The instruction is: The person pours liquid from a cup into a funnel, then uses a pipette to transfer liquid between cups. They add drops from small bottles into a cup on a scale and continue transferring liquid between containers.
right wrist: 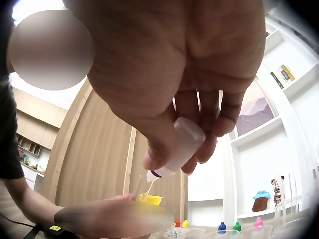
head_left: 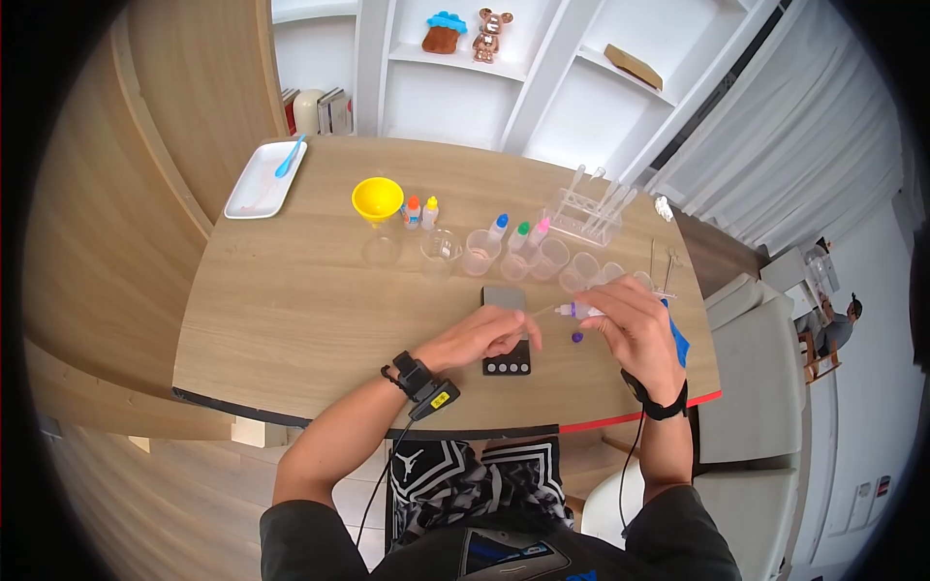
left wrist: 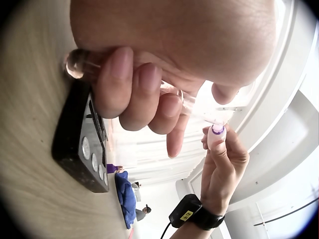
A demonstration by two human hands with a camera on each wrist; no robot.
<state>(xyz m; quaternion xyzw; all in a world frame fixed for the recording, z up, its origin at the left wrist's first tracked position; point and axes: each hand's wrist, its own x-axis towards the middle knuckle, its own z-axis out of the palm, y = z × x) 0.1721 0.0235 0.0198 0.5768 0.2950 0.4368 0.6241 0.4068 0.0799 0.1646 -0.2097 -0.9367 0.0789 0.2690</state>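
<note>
My left hand is over the black pocket scale, fingers curled round a clear plastic pipette. Its rounded end sticks out past the fingertips in the left wrist view, and its thin end points at the bottle. A small white dropper bottle with a purple ring at its neck is pinched between the thumb and fingers of my right hand. The bottle lies tilted, nozzle towards the left hand, right at the pipette's thin end. Below it a purple cap rests on the table.
Clear cups stand in a row beyond the hands, with several colour-capped bottles behind. A rack of clear tubes is at the back right. A yellow funnel and white tray are left. Blue cloth lies by the right wrist.
</note>
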